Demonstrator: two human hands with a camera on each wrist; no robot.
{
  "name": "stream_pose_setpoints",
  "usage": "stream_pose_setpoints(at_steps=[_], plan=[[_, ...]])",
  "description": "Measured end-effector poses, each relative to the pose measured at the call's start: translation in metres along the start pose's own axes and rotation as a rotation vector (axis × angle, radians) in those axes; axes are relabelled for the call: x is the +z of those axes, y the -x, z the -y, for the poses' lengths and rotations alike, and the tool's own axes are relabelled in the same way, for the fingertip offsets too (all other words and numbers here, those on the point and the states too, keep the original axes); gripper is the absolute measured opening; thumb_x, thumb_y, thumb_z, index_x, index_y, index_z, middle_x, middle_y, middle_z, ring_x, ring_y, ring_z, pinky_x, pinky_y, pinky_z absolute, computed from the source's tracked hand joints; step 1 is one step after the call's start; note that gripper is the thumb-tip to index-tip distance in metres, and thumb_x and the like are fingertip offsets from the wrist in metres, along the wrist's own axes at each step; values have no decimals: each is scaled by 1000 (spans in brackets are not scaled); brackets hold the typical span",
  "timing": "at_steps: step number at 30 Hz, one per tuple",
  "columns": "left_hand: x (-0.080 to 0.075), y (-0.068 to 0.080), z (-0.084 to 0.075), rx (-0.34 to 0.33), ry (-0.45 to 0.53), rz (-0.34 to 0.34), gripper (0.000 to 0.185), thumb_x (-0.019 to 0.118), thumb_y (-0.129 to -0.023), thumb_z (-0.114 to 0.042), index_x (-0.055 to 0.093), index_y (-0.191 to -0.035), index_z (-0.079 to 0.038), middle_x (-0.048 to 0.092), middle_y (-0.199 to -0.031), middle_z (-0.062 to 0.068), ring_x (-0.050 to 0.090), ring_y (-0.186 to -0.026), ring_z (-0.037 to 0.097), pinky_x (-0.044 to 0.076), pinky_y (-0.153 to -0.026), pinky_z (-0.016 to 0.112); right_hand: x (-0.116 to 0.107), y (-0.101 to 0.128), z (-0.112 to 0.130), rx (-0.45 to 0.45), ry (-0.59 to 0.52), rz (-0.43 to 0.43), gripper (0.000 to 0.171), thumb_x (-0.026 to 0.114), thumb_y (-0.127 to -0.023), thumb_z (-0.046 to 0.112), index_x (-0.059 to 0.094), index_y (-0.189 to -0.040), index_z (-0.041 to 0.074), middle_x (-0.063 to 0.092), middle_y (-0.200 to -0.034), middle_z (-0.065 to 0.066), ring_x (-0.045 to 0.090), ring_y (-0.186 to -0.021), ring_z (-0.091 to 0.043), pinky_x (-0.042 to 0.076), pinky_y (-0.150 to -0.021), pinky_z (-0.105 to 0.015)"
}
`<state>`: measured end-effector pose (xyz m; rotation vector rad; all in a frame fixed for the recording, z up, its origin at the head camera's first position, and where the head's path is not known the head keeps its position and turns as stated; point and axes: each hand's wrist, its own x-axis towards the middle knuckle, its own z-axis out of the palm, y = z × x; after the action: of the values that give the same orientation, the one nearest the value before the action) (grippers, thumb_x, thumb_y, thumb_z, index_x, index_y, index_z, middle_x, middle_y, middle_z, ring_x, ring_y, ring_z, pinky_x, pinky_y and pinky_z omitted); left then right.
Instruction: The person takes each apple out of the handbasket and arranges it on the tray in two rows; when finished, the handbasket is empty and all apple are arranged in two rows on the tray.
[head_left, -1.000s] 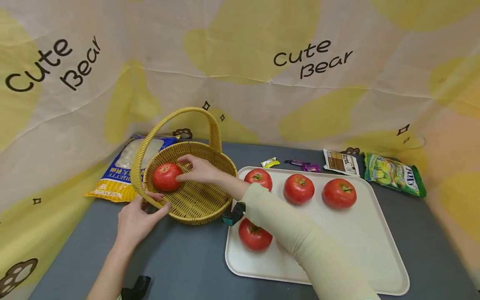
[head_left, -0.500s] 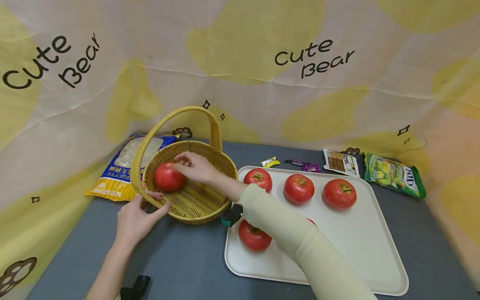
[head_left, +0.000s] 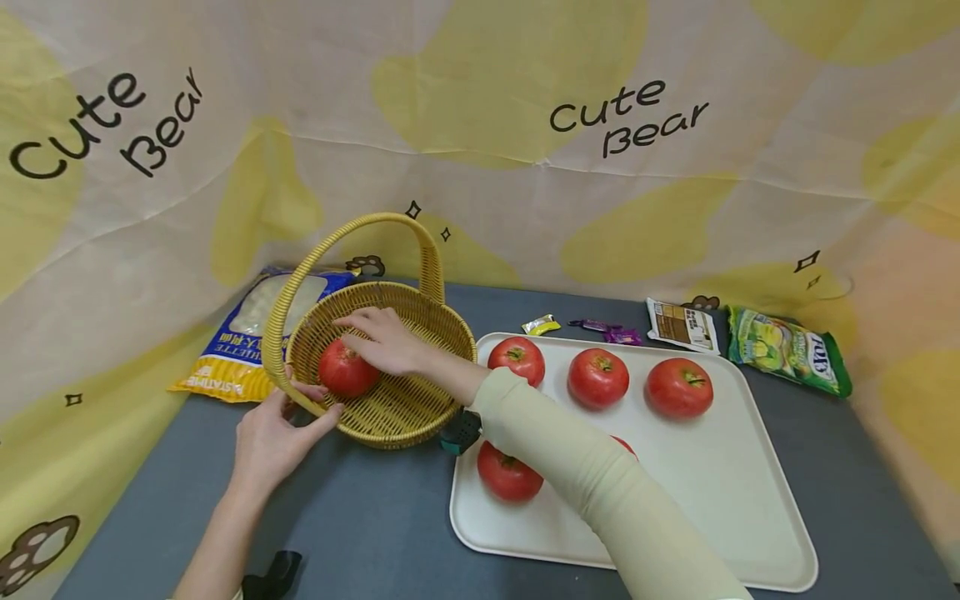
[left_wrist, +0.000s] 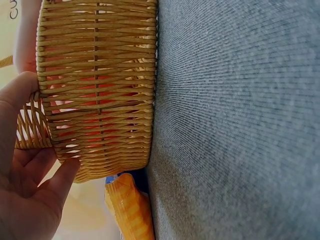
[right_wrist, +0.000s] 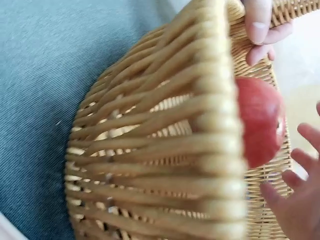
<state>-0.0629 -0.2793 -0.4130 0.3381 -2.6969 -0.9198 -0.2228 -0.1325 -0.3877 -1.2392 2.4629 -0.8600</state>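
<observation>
Right hand: now our right hand (head_left: pixel 386 342) reaches into the wicker basket (head_left: pixel 405 408), fingers spread and fairly straight over the tomato (head_left: pixel 347 369); they lie on or just over its far right side, not curled round it.
Left hand: our left hand (head_left: pixel 273 437) grips the near left rim of the basket, thumb over the edge and fingers against the outer wall, which we judge keeps the basket from sliding under the reach.
Tomato: it sits on the basket floor toward the left, under the arched handle (head_left: pixel 337 242); the right wrist view shows it behind the weave with fingertips (right_wrist: pixel 280 192) beside it.
Basket: it stands upright on the grey table (head_left: pixel 360 517), just left of the white tray (head_left: pixel 697 500).
Tray: we count three tomatoes in a far row (head_left: pixel 597 377) and one at the near left (head_left: pixel 508 477), partly under our sleeve (head_left: pixel 585 483).
Farther out: a blue and yellow bag (head_left: pixel 232 350) lies behind the basket, and snack packets (head_left: pixel 787 346) lie beyond the tray at the far right.
</observation>
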Motion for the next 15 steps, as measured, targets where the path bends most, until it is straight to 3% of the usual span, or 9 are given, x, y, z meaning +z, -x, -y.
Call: stream_pose_setpoints(at_steps=[3,5,8,11,15], plan=[[1,0,0,-3,-6,2,37,73,-83,-46,66,-100,-13,70,-101,11,62,-94,34,44,-78,49,1,2,0,1,59,13,49,25,-106,39,48,-144,19,49,-144,-1,40,-133,-18,27,-110,-30],[1,0,1,-2,-4,4,38,73,-83,-46,66,-101,-13,70,-101,11,62,-93,33,44,-78,48,-1,5,-2,36,56,-39,50,23,-106,41,58,-135,19,61,-130,3,52,-122,-15,35,-103,-28],[1,1,1,3,2,1,38,74,-83,-46,67,-101,-13,71,-102,10,63,-95,33,45,-79,49,-5,9,-5,65,34,-76,49,27,-106,41,68,-118,18,67,-114,5,57,-110,-14,41,-95,-28],[0,1,2,9,8,-5,37,74,-83,-45,67,-100,-13,71,-103,10,63,-97,34,45,-81,51,-6,13,-11,27,52,58,44,35,-104,42,68,-120,18,66,-118,2,56,-114,-14,42,-95,-27],[0,1,2,7,10,-3,37,74,-83,-46,66,-100,-14,71,-104,10,63,-98,35,44,-82,53,-8,21,-18,-6,16,325,41,45,-100,44,65,-126,19,64,-118,2,57,-108,-11,46,-87,-25]])
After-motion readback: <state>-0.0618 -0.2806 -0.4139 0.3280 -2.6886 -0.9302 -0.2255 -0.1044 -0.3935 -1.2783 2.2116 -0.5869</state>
